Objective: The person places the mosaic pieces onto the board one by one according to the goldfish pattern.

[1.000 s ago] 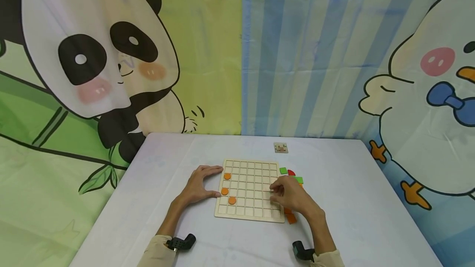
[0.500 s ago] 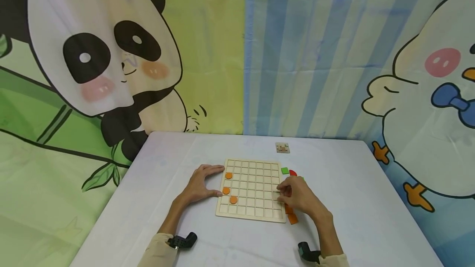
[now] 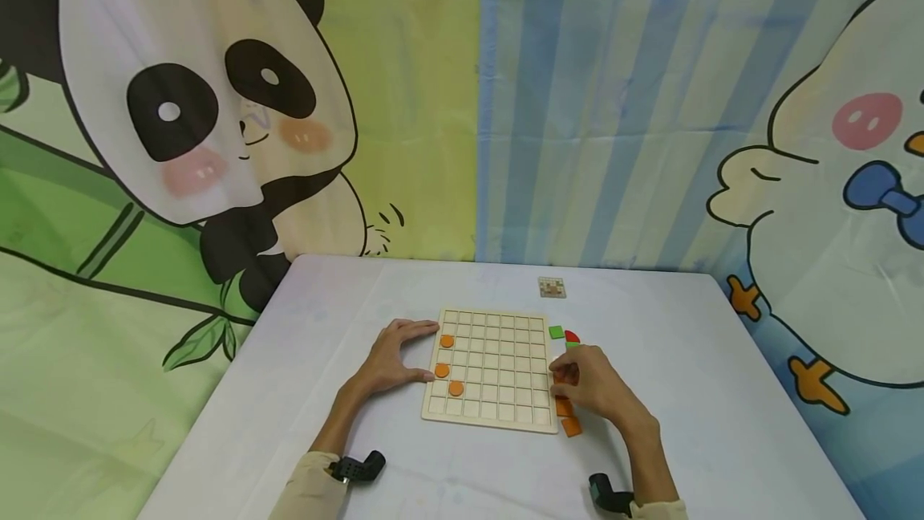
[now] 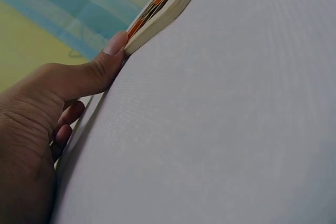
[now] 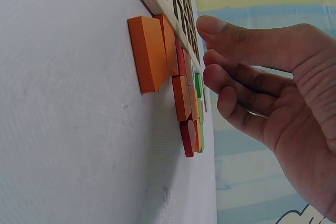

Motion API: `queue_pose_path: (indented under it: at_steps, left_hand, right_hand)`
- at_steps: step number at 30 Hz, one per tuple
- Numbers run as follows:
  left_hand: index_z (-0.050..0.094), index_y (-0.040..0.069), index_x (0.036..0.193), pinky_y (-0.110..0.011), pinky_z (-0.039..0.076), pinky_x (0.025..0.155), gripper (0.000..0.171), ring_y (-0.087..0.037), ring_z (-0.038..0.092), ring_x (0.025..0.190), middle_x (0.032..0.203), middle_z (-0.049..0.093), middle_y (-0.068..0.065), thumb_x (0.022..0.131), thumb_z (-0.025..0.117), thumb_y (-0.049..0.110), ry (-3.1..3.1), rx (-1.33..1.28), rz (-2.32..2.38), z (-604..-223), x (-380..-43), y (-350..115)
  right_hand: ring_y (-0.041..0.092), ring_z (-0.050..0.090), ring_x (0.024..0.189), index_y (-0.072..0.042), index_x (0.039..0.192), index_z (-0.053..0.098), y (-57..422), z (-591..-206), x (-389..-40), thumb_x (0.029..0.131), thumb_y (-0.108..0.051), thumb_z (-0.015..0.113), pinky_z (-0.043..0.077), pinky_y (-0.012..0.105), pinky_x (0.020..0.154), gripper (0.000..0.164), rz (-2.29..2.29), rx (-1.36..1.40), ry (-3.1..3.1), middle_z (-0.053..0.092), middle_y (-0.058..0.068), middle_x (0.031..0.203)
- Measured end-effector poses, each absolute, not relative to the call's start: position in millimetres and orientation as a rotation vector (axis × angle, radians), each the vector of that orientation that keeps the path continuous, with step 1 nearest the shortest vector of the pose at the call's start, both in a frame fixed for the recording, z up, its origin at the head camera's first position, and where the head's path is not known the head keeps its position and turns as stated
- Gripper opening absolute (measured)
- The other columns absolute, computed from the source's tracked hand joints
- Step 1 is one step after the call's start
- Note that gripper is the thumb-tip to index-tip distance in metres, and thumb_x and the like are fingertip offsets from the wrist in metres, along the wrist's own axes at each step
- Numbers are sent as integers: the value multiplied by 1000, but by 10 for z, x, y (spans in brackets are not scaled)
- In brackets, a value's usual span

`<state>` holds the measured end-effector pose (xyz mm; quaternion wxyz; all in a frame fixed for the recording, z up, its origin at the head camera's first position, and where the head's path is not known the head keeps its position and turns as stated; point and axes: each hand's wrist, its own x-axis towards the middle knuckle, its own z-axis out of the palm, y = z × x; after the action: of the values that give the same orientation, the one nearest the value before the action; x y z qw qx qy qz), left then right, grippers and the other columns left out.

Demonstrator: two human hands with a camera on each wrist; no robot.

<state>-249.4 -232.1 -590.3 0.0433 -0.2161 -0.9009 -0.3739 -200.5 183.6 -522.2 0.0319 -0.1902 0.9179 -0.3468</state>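
Note:
A pale wooden grid board (image 3: 498, 358) lies on the white table. Three orange round pieces (image 3: 456, 388) sit in its squares near the left side. My left hand (image 3: 390, 359) touches the board's left edge, fingers and thumb spread apart; in the left wrist view the thumb (image 4: 100, 69) presses against a corner of the board. Beside the right edge, my right hand (image 3: 593, 379) hovers over loose coloured pieces. Its fingers are loosely bent, and no piece shows between them in the right wrist view. An orange block (image 5: 149, 53) lies nearest that camera.
Along the board's right side lie green pieces (image 3: 556, 332), a red piece (image 3: 572, 336) and several orange ones (image 3: 572, 426), partly hidden by the right hand. A small patterned card (image 3: 552, 287) lies farther back. Cartoon-printed curtains (image 3: 404, 103) stand behind the table.
My right hand has moved right, from above the board's right columns to the loose pieces beside it. The left hand stays at the left edge. The view has shifted slightly.

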Motion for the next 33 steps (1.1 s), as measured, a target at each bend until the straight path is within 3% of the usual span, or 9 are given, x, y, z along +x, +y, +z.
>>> queue_pose_path:
  at_steps: [21,33]
  left_hand:
    - [67,23,152,-62,39,117,92,-31,54,143,158,65,1,70,103,44,-2747,-675,-1130,-5927,-2499,-2327]
    - [67,23,152,-63,38,118,93,-30,54,142,158,64,3,69,103,46,-2749,-670,-1133,-5929,-2506,-2335]
  right_hand:
    - [13,61,78,1,107,84,1989,-5201,-1981,83,2,91,55,23,69,25,-1031,-534,2834,75,2,91]
    - [17,59,82,-3,111,85,2068,-5217,-1929,78,4,94,53,24,72,35,-1016,-430,2853,74,2,93]
